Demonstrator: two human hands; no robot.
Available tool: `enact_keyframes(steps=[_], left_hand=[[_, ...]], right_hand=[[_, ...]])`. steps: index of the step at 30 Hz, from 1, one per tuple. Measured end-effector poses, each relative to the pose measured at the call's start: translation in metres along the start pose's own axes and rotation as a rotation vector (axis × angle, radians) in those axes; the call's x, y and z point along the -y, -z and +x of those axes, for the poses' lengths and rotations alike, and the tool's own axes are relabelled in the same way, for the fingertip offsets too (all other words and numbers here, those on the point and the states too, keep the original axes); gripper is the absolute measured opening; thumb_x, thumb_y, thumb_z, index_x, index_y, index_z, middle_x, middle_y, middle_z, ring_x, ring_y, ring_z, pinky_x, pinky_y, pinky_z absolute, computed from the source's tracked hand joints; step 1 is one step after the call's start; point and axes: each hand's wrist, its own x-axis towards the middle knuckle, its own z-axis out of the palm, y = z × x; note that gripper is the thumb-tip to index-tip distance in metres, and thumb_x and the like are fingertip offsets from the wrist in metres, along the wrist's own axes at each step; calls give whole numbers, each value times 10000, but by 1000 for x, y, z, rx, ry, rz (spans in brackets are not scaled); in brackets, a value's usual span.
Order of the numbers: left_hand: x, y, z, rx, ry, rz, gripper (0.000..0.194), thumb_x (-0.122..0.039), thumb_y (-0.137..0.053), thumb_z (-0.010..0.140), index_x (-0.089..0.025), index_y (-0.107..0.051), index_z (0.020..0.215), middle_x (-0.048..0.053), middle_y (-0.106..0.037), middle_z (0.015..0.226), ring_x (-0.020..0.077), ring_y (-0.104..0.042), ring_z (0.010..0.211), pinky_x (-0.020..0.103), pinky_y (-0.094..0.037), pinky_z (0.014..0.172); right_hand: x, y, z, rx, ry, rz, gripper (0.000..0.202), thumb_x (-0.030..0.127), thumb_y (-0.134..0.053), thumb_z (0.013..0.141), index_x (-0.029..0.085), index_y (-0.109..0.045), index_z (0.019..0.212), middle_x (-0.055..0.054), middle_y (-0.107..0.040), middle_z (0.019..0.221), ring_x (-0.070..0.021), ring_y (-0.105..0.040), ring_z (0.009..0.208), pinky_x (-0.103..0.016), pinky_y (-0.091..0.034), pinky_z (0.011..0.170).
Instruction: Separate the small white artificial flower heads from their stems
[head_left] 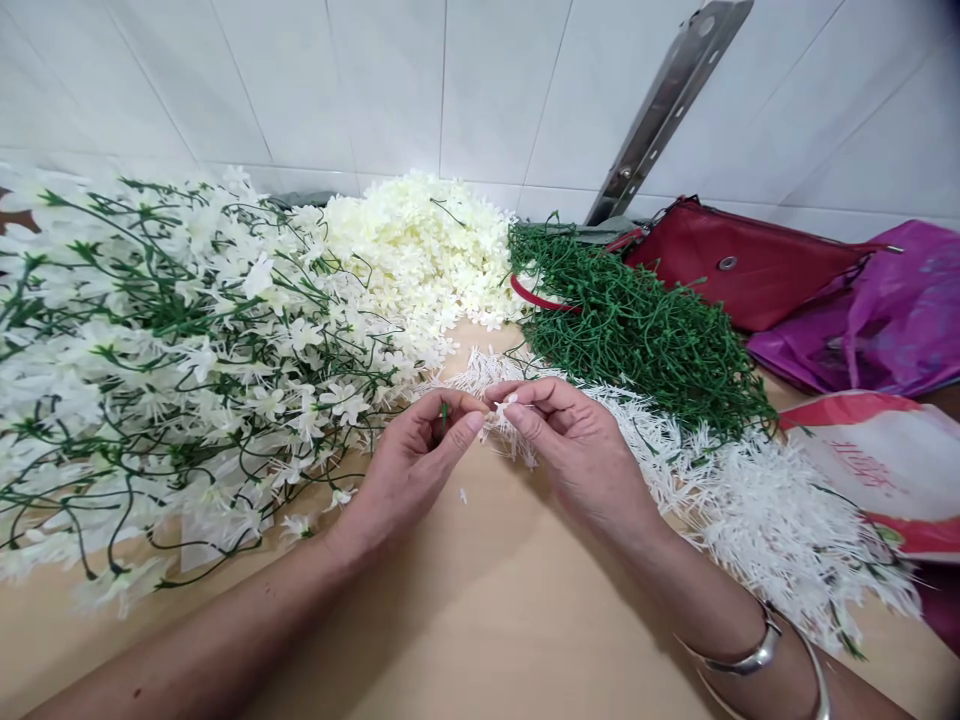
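My left hand (424, 450) and my right hand (581, 445) meet over the middle of the table, fingertips close together. Between the right thumb and fingers is a small white flower piece (505, 408). A bit of green stem (444, 412) shows inside the pinched fingers of my left hand. Just behind both hands lie thin white stamen pieces (757, 510), spreading to the right. Loose white petals (427, 250) are heaped further back, with a pile of green stems (637, 320) to their right. Flowers joined to stems (195, 330) fill the left side.
At the back right lie a red bag (750, 255) and a purple plastic bag (892, 310). A red and white packet (885, 460) is at the right edge. Behind the wooden table (457, 620), a metal bracket (667, 110) leans against the tiled wall.
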Motion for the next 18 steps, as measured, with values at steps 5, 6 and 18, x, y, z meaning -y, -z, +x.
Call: enact_keyframes(steps=[5, 6, 18], left_hand=[[-6, 4, -5, 56, 17, 120, 420, -379, -334, 1052, -197, -703, 1135, -1, -424, 770, 157, -426, 719, 293, -371, 683], [-6, 4, -5, 53, 13, 156, 425, -372, -334, 1051, -191, -705, 1151, 3, -434, 777, 160, -438, 731, 296, -382, 697], [4, 8, 1, 119, -12, 211, 326, -374, -454, 1008, -170, -697, 933, 3, -544, 740, 120, -423, 621, 243, -347, 565]], right_hand=[[-2, 4, 4, -3, -64, 65, 303, 482, -833, 771, 227, -683, 835, 26, -644, 732, -127, -546, 690, -254, -430, 662], [-1, 4, 5, 20, -85, 97, 337, 505, -845, 750, 222, -678, 827, 26, -645, 725, -126, -551, 692, -256, -437, 680], [13, 8, 8, 139, -279, 156, 373, 504, -892, 670, 226, -663, 768, 13, -660, 683, -144, -588, 654, -276, -471, 657]])
